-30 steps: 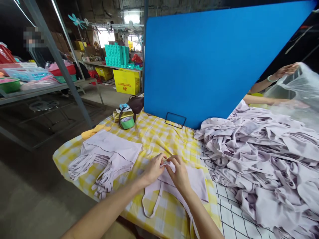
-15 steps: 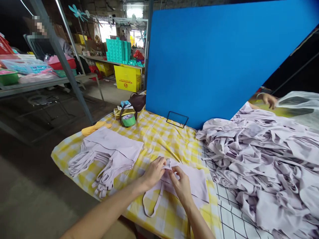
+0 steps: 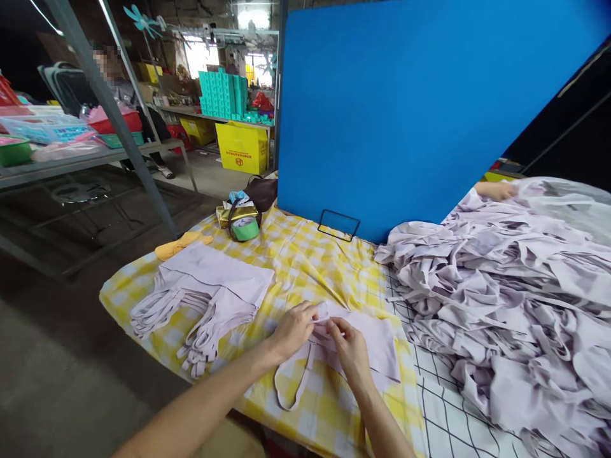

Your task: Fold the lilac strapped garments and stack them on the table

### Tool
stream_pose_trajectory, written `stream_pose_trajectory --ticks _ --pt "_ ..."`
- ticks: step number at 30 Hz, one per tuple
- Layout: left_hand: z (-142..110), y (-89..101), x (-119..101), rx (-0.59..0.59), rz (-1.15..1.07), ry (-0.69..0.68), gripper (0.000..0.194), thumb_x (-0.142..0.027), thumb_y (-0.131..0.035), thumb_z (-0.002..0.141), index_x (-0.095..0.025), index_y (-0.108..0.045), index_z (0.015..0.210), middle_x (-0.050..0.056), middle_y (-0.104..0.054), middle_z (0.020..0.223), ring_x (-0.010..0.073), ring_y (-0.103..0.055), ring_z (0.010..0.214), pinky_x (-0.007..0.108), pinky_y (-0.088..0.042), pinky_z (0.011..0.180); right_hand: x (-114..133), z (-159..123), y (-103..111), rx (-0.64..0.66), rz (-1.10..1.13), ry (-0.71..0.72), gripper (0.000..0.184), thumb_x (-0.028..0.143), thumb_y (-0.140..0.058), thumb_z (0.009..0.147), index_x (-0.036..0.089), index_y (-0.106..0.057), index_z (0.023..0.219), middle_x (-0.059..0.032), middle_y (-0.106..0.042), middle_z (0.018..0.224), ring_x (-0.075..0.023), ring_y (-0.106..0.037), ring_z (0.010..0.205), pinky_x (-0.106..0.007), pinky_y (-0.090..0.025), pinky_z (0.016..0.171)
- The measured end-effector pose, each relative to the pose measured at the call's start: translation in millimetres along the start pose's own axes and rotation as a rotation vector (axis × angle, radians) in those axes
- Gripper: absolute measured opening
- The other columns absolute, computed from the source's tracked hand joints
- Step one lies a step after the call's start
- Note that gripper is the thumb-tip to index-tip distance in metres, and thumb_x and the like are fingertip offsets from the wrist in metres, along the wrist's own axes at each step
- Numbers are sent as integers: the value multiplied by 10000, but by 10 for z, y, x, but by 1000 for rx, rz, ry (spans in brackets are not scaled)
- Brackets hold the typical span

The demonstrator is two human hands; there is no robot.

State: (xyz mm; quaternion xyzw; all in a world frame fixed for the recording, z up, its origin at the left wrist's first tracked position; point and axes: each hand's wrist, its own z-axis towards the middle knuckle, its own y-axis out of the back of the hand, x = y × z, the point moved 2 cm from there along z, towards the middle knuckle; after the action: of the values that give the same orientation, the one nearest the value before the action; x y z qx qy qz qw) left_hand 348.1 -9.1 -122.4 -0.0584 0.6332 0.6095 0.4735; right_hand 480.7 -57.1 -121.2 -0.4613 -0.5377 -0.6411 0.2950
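Checked tablecloth (image 3: pixel 305 267); hands (image 3: pixel 293 331) pinch, partly hide lilac garment (image 3: pixel 377 343).

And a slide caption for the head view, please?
Left hand and right hand hold a lilac garment on yellow checked cloth, near stacked garments.

Green tape (image 3: pixel 247 231) is set beside a gold packet (image 3: pixel 223 217); turquoise blocks (image 3: pixel 220 95) are stacked on a bench (image 3: pixel 186 114) beyond.

My yellow-checked surface (image 3: pixel 305 254) carries a stack of lilac garments (image 3: pixel 219 273) to my left, one spread garment (image 3: pixel 379 346) before me, an orange cloth (image 3: pixel 181 245) and green tape (image 3: pixel 245 230), while a white gridded cover (image 3: pixel 453 413) alongside bears a lilac heap (image 3: pixel 501 305).
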Motion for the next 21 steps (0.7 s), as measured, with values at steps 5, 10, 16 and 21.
stream_pose_trajectory --ticks 5,10,16,21 --pt "165 176 169 -70 48 288 100 -120 -500 787 -177 -563 840 12 -621 850 130 -558 772 215 -406 686 -131 151 397 -223 -159 -11 371 435 -437 737 153 -619 897 -94 -663 838 -225 -594 759 -320 -444 708" --pt "338 241 453 -38 161 438 137 -119 -460 826 -169 -578 874 35 -651 883 147 -591 828 228 -405 722 -451 273 928 -377 -615 -234 331 331 -420 709 145 -591 922 -137 -616 887 -253 -568 787 -340 -413 675" --pt "468 188 468 22 294 494 194 -294 -518 830 -151 -585 943 92 -656 939 198 -603 899 266 -429 738 -637 334 1078 -272 -613 -324 187 398 -554 605 230 -488 551 -37 -565 551 -226 -517 561 -302 -335 524" --pt "500 188 394 61 424 508 216 -259 -548 809 -123 -593 970 139 -642 994 237 -593 954 300 -444 759 -623 369 998 -254 -521 -262 160 329 -517 599 233 -402 544 19 -506 506 -164 -471 518 -264 -311 524"
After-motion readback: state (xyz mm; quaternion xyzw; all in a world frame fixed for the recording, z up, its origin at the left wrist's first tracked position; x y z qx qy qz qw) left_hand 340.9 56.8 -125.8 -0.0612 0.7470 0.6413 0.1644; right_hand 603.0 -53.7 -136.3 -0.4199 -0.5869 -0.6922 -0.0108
